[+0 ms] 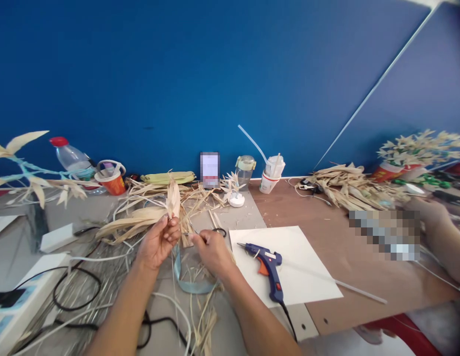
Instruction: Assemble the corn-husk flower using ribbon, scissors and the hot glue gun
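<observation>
My left hand (159, 242) is closed in a pinch on the base of a dry corn husk leaf (173, 198), which stands upright above the fingertips. Close beside it, my right hand (214, 252) is closed too, thumb against finger. A thin object seems to stick out from its fingertips, too small to make out. A black looped handle (220, 231), like that of scissors, shows just behind the right hand; whether it is held cannot be told. Below both hands a light blue ribbon (195, 287) curls on the table. More dry husks (135, 222) lie behind my left hand.
A blue glue gun (269, 264) lies on white paper (304, 287), its cord running toward me. Cables and a power strip (33, 301) fill the left. Behind stand a phone (209, 168), a jar (245, 170) and a husk flower (235, 198). Another person's hand (428, 212) is at right.
</observation>
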Demonstrator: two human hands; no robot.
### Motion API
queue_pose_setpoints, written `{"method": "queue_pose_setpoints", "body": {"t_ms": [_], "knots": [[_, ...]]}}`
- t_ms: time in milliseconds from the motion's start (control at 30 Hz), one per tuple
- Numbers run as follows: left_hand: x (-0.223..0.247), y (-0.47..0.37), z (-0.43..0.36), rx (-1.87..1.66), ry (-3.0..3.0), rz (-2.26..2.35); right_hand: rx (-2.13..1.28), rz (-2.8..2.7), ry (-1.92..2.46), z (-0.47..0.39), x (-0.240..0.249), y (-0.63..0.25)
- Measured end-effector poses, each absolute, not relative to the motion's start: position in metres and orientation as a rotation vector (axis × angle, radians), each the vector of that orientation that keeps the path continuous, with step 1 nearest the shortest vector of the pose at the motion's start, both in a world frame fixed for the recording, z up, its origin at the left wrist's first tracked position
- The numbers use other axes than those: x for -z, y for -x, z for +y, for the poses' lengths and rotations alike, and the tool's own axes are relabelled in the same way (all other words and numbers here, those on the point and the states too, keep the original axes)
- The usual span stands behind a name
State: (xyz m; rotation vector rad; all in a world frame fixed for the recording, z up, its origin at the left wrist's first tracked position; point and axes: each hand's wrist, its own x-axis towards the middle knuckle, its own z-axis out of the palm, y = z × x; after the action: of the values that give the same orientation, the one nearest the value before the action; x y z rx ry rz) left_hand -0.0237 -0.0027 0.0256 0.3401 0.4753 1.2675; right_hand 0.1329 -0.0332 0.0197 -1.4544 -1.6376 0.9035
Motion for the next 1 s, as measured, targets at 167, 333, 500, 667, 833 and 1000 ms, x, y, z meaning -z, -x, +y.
{"method": "queue_pose_setpoints", "body": {"t_ms": [167,333,500,667,833,1000], "knots": [[-0.029,0.028,-0.006,-1.283,-0.293,0.408,-0.802,-1.951,1.462,-0.043,-0.017,-0.123],[-0.030,0.031,-0.006,-1.282,-0.254,0.391,-0.586,-2.208,1.386,-0.058,-0.015,-0.106],[-0.030,0.032,-0.005,-1.305,-0.270,0.383,-0.772,-2.128,1.339,-0.053,-0.008,-0.110],[-0.029,0.031,-0.005,-1.262,-0.323,0.407,-1.298,-1.473,1.086,-0.031,-0.019,-0.141],[-0.027,0.027,-0.005,-1.229,-0.337,0.447,-1.455,-0.866,0.815,-0.021,-0.037,-0.169],[-0.023,0.023,-0.004,-1.185,-0.393,0.503,-1.372,-0.690,0.756,-0.018,-0.040,-0.178]]}}
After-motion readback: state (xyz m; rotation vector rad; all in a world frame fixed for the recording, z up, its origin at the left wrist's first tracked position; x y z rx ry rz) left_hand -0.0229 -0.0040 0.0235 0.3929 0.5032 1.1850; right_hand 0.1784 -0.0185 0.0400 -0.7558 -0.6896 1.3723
